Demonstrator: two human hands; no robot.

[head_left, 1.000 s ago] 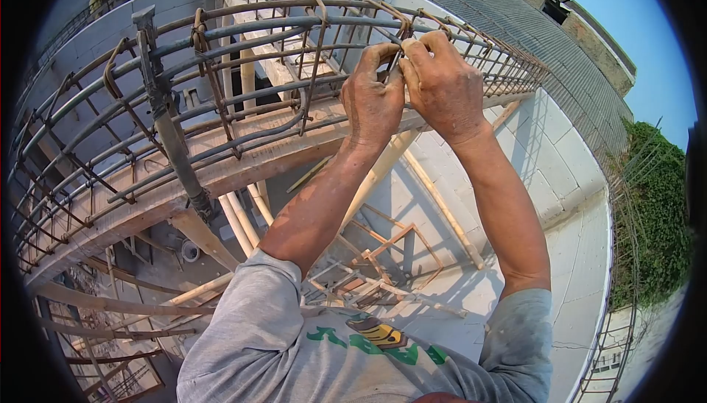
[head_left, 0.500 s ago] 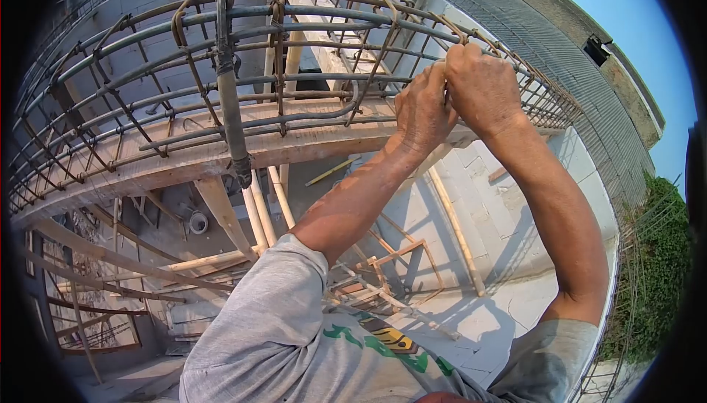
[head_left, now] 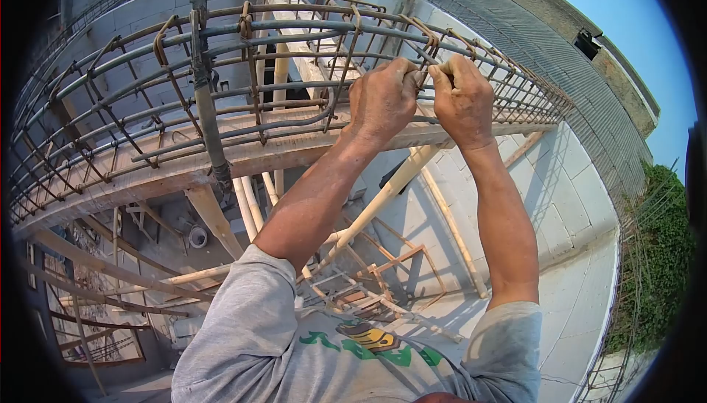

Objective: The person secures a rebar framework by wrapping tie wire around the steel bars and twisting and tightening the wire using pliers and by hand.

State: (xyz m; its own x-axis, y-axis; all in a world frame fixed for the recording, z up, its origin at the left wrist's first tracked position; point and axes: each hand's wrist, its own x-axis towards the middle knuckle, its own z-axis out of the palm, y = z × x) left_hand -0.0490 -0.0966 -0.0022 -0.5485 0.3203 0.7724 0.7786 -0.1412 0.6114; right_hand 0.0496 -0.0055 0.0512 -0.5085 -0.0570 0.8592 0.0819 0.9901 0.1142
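My left hand (head_left: pixel 384 100) is closed in a pinch at the front of a rebar cage (head_left: pixel 294 38). Just to its right, my right hand (head_left: pixel 465 100) is also closed, thumb pressed to the fingers, with a small gap between the two hands. Thin dark lines show near the fingertips, but what either hand pinches is too small to make out. Bent stirrups (head_left: pixel 423 35) wrap the long bars directly behind the hands. Below the cage runs a wooden formwork board (head_left: pixel 272 149).
An upright metal post (head_left: pixel 202 86) stands against the cage at left. Bamboo poles (head_left: pixel 383 197) and a wooden frame (head_left: pixel 398 259) are far below. A pale block wall (head_left: pixel 567 189) drops at right, beside a corrugated roof (head_left: pixel 515 53) and green foliage (head_left: pixel 652 263).
My hands have moved apart and slightly down; they were pressed together against the cage before. The right arm has swung left, and the view has shifted a little.
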